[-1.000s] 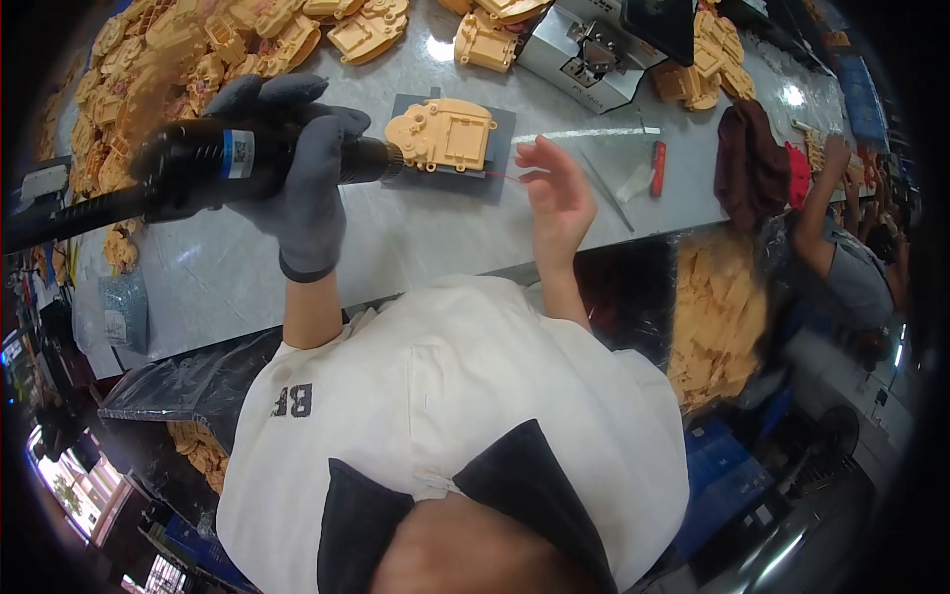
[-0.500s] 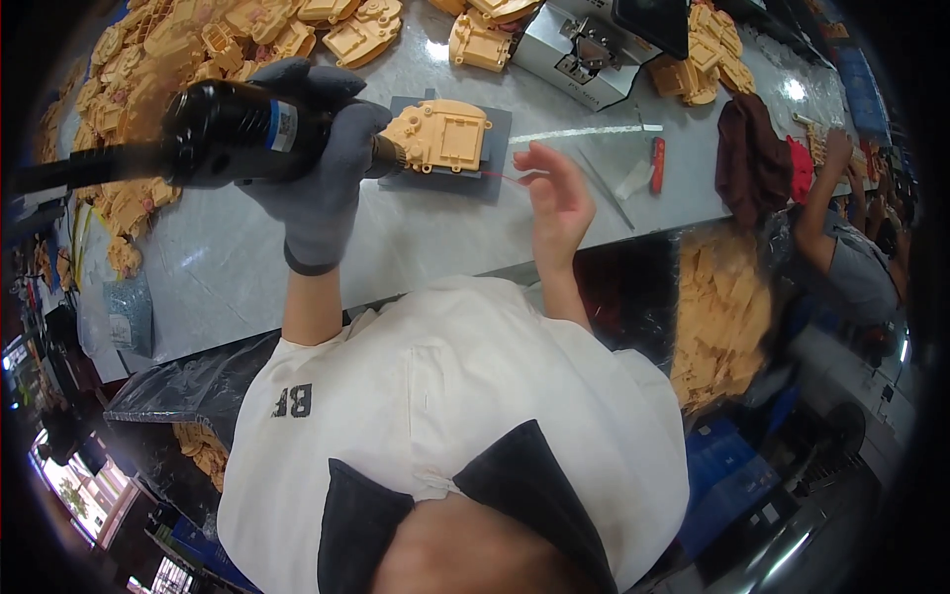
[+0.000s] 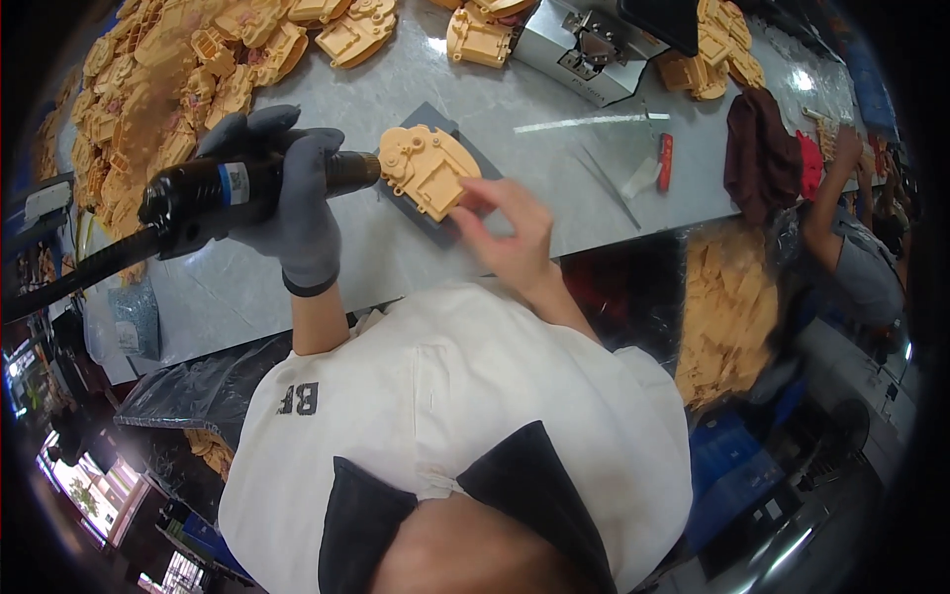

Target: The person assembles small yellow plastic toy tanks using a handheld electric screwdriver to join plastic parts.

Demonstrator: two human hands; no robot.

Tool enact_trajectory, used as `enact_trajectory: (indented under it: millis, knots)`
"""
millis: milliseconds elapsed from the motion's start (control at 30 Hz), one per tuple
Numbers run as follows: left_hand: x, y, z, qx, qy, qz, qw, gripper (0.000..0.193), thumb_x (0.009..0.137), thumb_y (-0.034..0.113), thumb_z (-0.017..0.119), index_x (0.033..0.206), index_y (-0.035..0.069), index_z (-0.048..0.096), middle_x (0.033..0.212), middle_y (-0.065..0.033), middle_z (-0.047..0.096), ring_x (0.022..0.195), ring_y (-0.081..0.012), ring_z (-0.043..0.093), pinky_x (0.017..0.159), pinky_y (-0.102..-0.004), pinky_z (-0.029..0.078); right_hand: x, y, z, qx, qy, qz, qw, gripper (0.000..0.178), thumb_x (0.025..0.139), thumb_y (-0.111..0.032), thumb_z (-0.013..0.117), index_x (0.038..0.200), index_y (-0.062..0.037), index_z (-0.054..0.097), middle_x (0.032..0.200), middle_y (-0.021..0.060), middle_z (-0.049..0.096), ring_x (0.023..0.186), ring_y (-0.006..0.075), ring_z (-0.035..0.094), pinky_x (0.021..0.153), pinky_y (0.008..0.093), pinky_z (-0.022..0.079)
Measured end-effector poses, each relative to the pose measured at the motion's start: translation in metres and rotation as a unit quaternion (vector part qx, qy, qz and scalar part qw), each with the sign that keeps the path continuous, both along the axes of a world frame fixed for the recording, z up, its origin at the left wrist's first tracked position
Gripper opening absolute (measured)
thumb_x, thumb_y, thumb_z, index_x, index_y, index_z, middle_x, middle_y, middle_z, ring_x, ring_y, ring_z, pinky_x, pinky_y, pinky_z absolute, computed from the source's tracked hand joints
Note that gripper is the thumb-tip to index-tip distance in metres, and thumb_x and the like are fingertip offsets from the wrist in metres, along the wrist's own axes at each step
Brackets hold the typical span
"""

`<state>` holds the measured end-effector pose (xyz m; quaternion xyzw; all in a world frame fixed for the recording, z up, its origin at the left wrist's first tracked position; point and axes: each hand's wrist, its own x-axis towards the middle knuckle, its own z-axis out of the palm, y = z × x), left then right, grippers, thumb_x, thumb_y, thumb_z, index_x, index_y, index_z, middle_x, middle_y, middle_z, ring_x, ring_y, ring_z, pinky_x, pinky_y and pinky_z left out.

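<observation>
My left hand (image 3: 302, 213), in a grey glove, is wrapped round a black electric screwdriver (image 3: 208, 193) with a cord at its rear end. The tool's front end points right and reaches the left edge of a yellow plastic housing (image 3: 427, 166). This housing lies turned at an angle on a dark grey block (image 3: 432, 114), with round bosses and a square recess facing up. My bare right hand (image 3: 510, 228) has its thumb and fingers closed about the housing's right-hand corner. Whether the tool's tip touches the housing, I cannot tell.
A heap of yellow housings (image 3: 139, 109) covers the table's far left. At the back stands a silver machine (image 3: 574, 59), more housings (image 3: 717, 49) beside it. Tweezers (image 3: 609, 188), a red-handled tool (image 3: 665, 163) and a dark red cloth (image 3: 757, 148) lie right. Another person's arm (image 3: 831, 188) shows beyond.
My right hand has moved left onto the housing's corner. The housing and block have turned clockwise. The screwdriver has shifted slightly left and tilted, its front end now higher than its rear.
</observation>
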<state>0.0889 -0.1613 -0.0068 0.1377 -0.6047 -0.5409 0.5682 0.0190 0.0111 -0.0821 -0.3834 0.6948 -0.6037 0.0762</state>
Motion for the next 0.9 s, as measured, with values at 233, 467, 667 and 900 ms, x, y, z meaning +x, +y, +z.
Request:
enact_trajectory:
  millis: [233,467,667,900]
  knots:
    - [0.016,-0.008,0.005,0.05,0.03,0.05,0.997,0.059,0.064,-0.015,0.06,0.118,0.0,0.039,0.095,-0.0185,0.059,0.064,-0.0237,0.064,0.056,-0.0299,0.056,0.011,-0.032,0.012,0.117,0.198,0.03,0.973,0.038,0.062,-0.012,0.076,0.098,-0.01,0.065,0.095,0.0044,0.063,0.082,0.0247,0.054,0.068,0.0317,0.046]
    - [0.038,-0.005,0.004,0.098,0.031,0.025,0.994,0.058,0.066,-0.015,0.061,0.118,0.0,0.04,0.096,-0.0174,0.06,0.067,-0.022,0.064,0.059,-0.0306,0.056,-0.007,-0.033,0.007,0.117,0.233,0.062,0.964,0.037,0.06,-0.014,0.073,0.097,-0.015,0.065,0.1,-0.0037,0.061,0.094,0.0248,0.051,0.08,0.0366,0.04]
    - [0.045,0.005,0.008,-0.154,-0.168,0.016,0.974,0.057,0.069,-0.011,0.061,0.12,0.0,0.04,0.099,-0.0197,0.06,0.073,-0.0236,0.064,0.068,-0.033,0.054,-0.005,-0.037,0.007,0.117,0.282,0.068,0.95,0.034,0.066,-0.014,0.072,0.1,-0.0156,0.065,0.105,-0.0035,0.059,0.097,0.0253,0.051,0.081,0.0377,0.04]
    - [0.031,-0.009,0.022,0.039,-0.062,-0.025,0.997,0.051,0.067,-0.014,0.062,0.115,0.0,0.048,0.094,-0.0116,0.062,0.069,-0.0107,0.059,0.062,-0.0215,0.051,-0.014,-0.044,0.011,0.126,0.302,0.093,0.94,0.038,0.065,-0.01,0.071,0.102,-0.0151,0.064,0.107,-0.0026,0.059,0.099,0.0255,0.052,0.084,0.0398,0.04]
